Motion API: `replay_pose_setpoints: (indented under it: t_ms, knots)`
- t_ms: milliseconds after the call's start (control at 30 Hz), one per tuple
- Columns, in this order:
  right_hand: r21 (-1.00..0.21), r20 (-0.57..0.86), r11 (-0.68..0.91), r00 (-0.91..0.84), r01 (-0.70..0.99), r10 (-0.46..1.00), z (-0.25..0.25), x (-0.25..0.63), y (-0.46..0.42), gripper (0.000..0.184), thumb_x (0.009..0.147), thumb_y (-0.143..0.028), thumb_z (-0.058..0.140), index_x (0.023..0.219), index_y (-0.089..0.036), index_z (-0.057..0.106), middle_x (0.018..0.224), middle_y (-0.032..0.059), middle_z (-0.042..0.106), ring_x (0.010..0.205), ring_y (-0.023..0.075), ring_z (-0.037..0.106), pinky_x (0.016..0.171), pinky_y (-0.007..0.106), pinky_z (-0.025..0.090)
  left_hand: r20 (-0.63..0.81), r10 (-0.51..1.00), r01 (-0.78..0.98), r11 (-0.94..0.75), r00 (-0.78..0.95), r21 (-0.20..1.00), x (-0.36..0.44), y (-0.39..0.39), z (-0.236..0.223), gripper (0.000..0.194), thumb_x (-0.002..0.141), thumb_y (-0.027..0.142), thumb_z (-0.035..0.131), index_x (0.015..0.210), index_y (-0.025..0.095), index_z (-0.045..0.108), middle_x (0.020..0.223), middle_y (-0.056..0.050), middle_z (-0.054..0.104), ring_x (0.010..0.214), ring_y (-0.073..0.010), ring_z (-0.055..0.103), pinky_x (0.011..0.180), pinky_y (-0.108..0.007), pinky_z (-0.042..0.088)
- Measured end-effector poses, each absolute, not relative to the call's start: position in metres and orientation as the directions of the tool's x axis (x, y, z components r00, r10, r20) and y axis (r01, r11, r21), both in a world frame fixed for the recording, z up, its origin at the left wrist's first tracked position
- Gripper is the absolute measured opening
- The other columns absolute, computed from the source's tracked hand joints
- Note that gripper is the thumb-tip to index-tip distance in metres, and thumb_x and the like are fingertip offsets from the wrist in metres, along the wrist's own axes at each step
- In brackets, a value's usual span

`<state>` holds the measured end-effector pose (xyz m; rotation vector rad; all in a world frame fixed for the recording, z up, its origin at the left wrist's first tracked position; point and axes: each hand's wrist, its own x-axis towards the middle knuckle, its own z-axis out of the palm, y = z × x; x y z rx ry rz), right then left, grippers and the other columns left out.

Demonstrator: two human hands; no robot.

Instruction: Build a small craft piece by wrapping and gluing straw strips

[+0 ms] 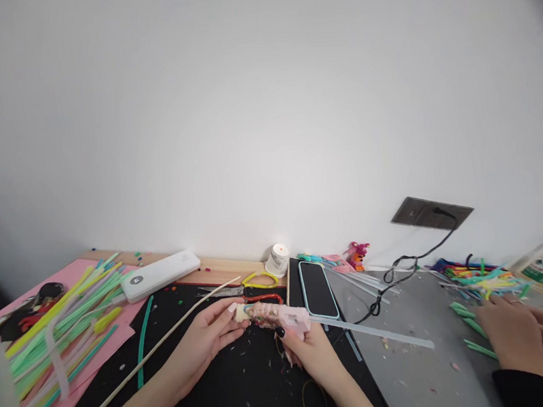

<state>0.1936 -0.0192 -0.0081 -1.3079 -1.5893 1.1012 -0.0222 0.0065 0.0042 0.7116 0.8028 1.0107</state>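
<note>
My left hand (206, 339) and my right hand (309, 352) together hold a small pale wrapped bundle (267, 313) over a black mat (231, 386). The left fingers pinch its cream-coloured left end. The right fingers close round its pinkish right end, from which a long clear strip (375, 333) runs out to the right across the grey table. A long cream stick (147, 359) lies diagonally under my left forearm.
A bundle of coloured straws (49, 340) lies on pink paper at the left, with a white box (160, 275) behind it. A phone (317, 289), scissors (222, 292), a small white cup (277, 260) and a black cable (402, 267) lie beyond. Another person's hands (519, 333) rest at the right among green pieces.
</note>
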Motion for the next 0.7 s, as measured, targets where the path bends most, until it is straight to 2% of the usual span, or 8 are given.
replay_pose_setpoints:
  t_ms: [333,467,600,700]
  knots:
    - [-0.956,0.022,0.059,-0.129,0.289,0.991,0.0014,0.1897,-0.0208,0.011,0.077,-0.027,0.056,0.081,-0.017,0.058,0.043,-0.0078,0.044,0.035,0.0074,0.034,0.036,0.019,0.026,-0.252,0.92,-0.434,0.366,0.299,0.823,-0.0234,0.0058,0.0072,0.03,0.078,0.033,0.066,0.103,0.017,0.067,0.098,-0.01,0.074,0.088,-0.0202,0.068,0.089,-0.034,0.05]
    - [-0.963,-0.003,0.025,-0.105,0.269,0.994,-0.0008,0.1903,-0.0199,0.012,0.076,-0.03,0.056,0.075,-0.018,0.055,0.042,-0.0076,0.043,0.034,0.0075,0.034,0.035,0.019,0.026,-0.25,0.92,-0.401,0.361,0.303,0.842,-0.0218,0.0046,0.0117,0.038,0.071,0.033,0.073,0.106,0.019,0.067,0.106,-0.01,0.072,0.097,-0.0239,0.066,0.095,-0.038,0.046]
    - [-0.965,-0.025,0.005,-0.112,0.261,0.993,0.0,0.1894,-0.0201,0.014,0.077,-0.031,0.056,0.07,-0.019,0.053,0.041,-0.0074,0.043,0.034,0.0074,0.035,0.035,0.019,0.026,-0.194,0.931,-0.33,0.296,0.308,0.896,-0.0191,0.0036,0.0128,0.046,0.061,0.027,0.079,0.105,0.021,0.067,0.111,-0.008,0.071,0.109,-0.0283,0.06,0.102,-0.044,0.039]
    - [-0.973,-0.027,0.0,-0.114,0.23,0.993,0.0002,0.1881,-0.0201,0.015,0.077,-0.033,0.058,0.078,-0.019,0.053,0.042,-0.0087,0.043,0.033,0.007,0.034,0.035,0.018,0.026,-0.144,0.931,-0.282,0.245,0.336,0.927,-0.0196,0.0048,0.0107,0.043,0.064,0.025,0.077,0.105,0.021,0.066,0.111,-0.007,0.071,0.108,-0.0279,0.061,0.1,-0.044,0.04]
